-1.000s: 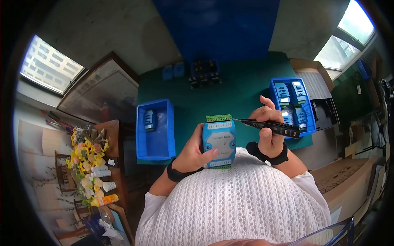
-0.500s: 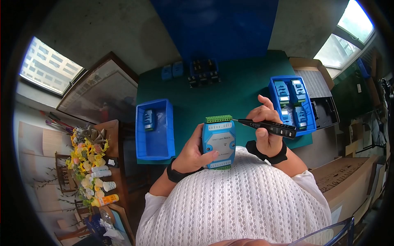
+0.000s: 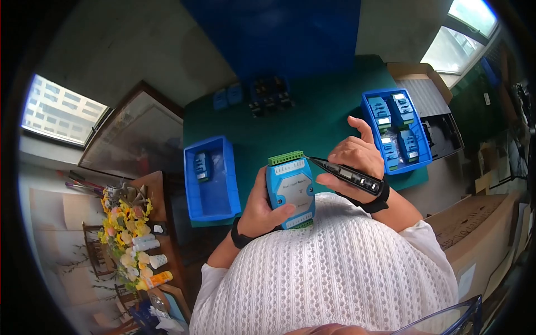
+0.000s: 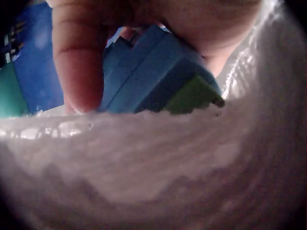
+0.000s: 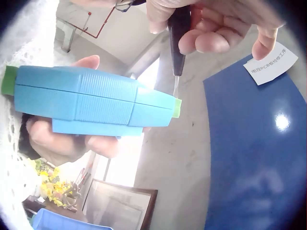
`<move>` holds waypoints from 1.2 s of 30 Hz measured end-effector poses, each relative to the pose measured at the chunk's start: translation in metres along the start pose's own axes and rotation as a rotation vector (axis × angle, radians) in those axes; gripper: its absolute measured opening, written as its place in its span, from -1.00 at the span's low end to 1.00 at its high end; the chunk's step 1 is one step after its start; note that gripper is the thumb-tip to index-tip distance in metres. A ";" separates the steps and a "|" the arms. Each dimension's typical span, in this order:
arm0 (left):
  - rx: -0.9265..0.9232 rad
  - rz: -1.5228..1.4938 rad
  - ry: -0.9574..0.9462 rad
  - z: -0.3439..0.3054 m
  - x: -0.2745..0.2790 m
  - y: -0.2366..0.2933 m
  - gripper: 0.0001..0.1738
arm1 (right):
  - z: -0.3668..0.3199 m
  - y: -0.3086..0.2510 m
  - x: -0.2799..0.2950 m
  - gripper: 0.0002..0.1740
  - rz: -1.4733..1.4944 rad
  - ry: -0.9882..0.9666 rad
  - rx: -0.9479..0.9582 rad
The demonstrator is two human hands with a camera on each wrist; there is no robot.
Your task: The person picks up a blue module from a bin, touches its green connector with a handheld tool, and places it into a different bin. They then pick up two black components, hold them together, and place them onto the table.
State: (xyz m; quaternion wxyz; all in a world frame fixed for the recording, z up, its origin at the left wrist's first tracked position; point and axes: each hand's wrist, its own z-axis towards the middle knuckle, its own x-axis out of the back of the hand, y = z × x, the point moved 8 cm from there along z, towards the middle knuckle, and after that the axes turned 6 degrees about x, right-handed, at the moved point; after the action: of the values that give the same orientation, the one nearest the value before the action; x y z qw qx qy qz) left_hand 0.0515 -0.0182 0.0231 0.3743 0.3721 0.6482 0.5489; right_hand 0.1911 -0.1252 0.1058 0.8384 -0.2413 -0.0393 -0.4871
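My left hand (image 3: 262,209) grips a blue module (image 3: 290,191) with green terminal strips at both ends, held upright against my white knit top. In the left wrist view the thumb (image 4: 76,57) presses the module (image 4: 153,76). My right hand (image 3: 352,159) holds a black electric screwdriver (image 3: 349,175); its tip touches the module's top green strip (image 3: 286,157). The right wrist view shows the screwdriver (image 5: 178,38) pointing down at the green end (image 5: 176,108) of the module (image 5: 91,103).
A green table (image 3: 312,123) carries a blue bin (image 3: 211,178) with one module on the left and a blue bin (image 3: 395,131) with several modules on the right. Dark parts (image 3: 268,95) lie at the far edge. Cardboard boxes (image 3: 474,223) stand to the right.
The module tilted slightly left and moved a little up. My right hand swung the screwdriver round, so its tip now meets the top green strip from a steeper angle.
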 end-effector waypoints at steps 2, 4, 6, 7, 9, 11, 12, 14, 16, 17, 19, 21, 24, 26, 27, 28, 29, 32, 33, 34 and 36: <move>0.014 -0.001 -0.001 0.000 0.001 -0.001 -0.07 | -0.001 0.002 0.000 -0.60 0.018 0.018 -0.022; 0.033 -0.005 0.000 0.000 0.002 -0.001 -0.08 | -0.002 0.003 0.002 -0.60 0.040 0.036 -0.033; 0.040 0.014 -0.009 0.000 0.002 -0.002 -0.09 | -0.003 0.003 0.003 -0.60 0.066 0.054 -0.035; 0.043 0.022 -0.012 0.000 0.002 -0.002 -0.10 | -0.004 0.003 0.004 -0.61 0.064 0.061 -0.034; 0.045 0.012 -0.010 0.001 0.000 -0.001 -0.10 | -0.004 0.003 0.005 -0.61 0.060 0.072 -0.028; 0.044 0.005 -0.006 0.001 0.000 -0.001 -0.11 | -0.004 0.003 0.006 -0.61 0.068 0.088 -0.033; 0.042 0.003 -0.004 0.001 0.000 -0.001 -0.12 | -0.004 0.003 0.007 -0.61 0.073 0.096 -0.035; 0.041 -0.004 -0.003 0.002 0.000 -0.002 -0.12 | -0.004 0.003 0.009 -0.62 0.087 0.105 -0.026; 0.045 -0.013 -0.007 0.002 -0.001 -0.003 -0.13 | -0.004 0.003 0.008 -0.61 0.100 0.108 -0.023; 0.044 -0.012 -0.009 0.002 -0.001 -0.003 -0.14 | -0.004 0.004 0.007 -0.61 0.106 0.105 -0.024; 0.039 -0.010 -0.010 0.003 -0.001 -0.004 -0.14 | -0.004 0.005 0.005 -0.61 0.107 0.094 -0.028; 0.033 0.010 -0.003 0.002 0.000 -0.003 -0.14 | -0.005 0.005 0.003 -0.61 0.097 0.076 -0.035; 0.027 0.022 0.005 0.002 0.001 -0.003 -0.13 | -0.004 0.006 0.002 -0.62 0.100 0.062 -0.040; 0.024 0.017 0.010 0.001 0.001 -0.003 -0.12 | -0.002 0.008 0.000 -0.64 0.102 0.002 -0.092; 0.022 0.012 0.014 0.001 0.001 -0.002 -0.12 | -0.002 0.009 -0.001 -0.65 0.103 -0.028 -0.117; 0.019 0.006 0.018 0.001 0.001 -0.002 -0.11 | -0.002 0.010 -0.002 -0.66 0.114 -0.047 -0.136; 0.019 0.008 0.019 0.001 0.002 -0.002 -0.11 | -0.003 0.011 -0.002 -0.68 0.126 -0.067 -0.155; 0.018 0.008 0.020 0.001 0.003 -0.003 -0.11 | -0.003 0.011 -0.004 -0.73 0.152 -0.149 -0.195; 0.017 0.005 0.020 0.001 0.003 -0.004 -0.12 | -0.002 0.010 -0.005 -0.74 0.159 -0.180 -0.205; 0.015 0.001 0.019 0.001 0.003 -0.004 -0.12 | -0.001 0.008 -0.005 -0.75 0.160 -0.192 -0.200; 0.019 -0.002 0.022 0.001 0.004 -0.006 -0.13 | 0.001 0.006 -0.005 -0.77 0.162 -0.217 -0.190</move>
State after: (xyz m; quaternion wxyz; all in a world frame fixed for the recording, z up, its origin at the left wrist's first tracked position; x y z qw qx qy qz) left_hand 0.0505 -0.0151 0.0170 0.3642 0.3689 0.6580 0.5462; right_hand 0.1940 -0.1180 0.1032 0.8393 -0.3729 -0.0637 -0.3904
